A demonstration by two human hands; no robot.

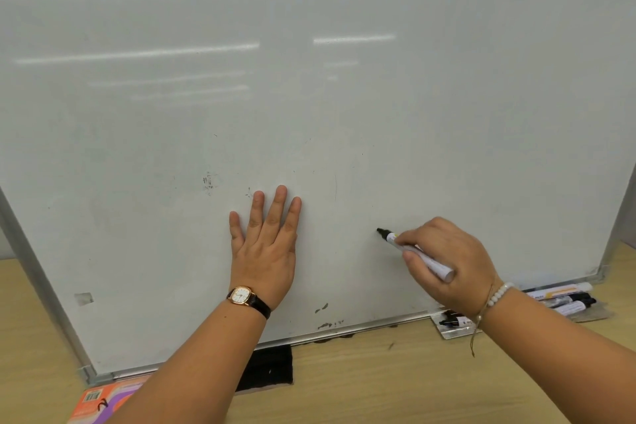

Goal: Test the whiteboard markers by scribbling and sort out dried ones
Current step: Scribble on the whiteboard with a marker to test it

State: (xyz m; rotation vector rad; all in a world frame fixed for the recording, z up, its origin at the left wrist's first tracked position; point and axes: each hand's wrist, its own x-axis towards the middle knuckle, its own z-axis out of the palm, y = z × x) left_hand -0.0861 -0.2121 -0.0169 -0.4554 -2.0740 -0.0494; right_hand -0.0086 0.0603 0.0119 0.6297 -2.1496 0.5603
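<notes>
Marker (434, 265) uncapped, black tip aimed up-left at the whiteboard (309, 96). The right hand (451, 262) grips it, fingers and thumb curled round the white barrel. The left hand (265, 244) lies flat on the board to the left of the tip, fingers straight and slightly spread, holding nothing.

Step in hand, by my read, is the scribble test on this marker. To do it well:
- Keep the left palm bracing the board, since it leans on the table (378, 385) and could slide.
- Put the tip down squarely and make a few firm strokes.
- Use the clean patch under the tip, away from the old smudges low on the board, so a faint line can be judged.

Hard to make out:
- Cannot tell whether the tip touches the board or sits just off it. No fresh line shows by it.
- The cap is not visible and the label print is unreadable.
- The spare markers (568, 298) at lower right sit partly behind the right wrist and the board corner, so the count is unclear.
- Cannot tell which of them are tested or dried.
- The black pad (272, 368) below the board edge is half covered by the left forearm, probably an eraser.
- The orange booklet (99, 401) is cut off at the bottom of the frame.
</notes>
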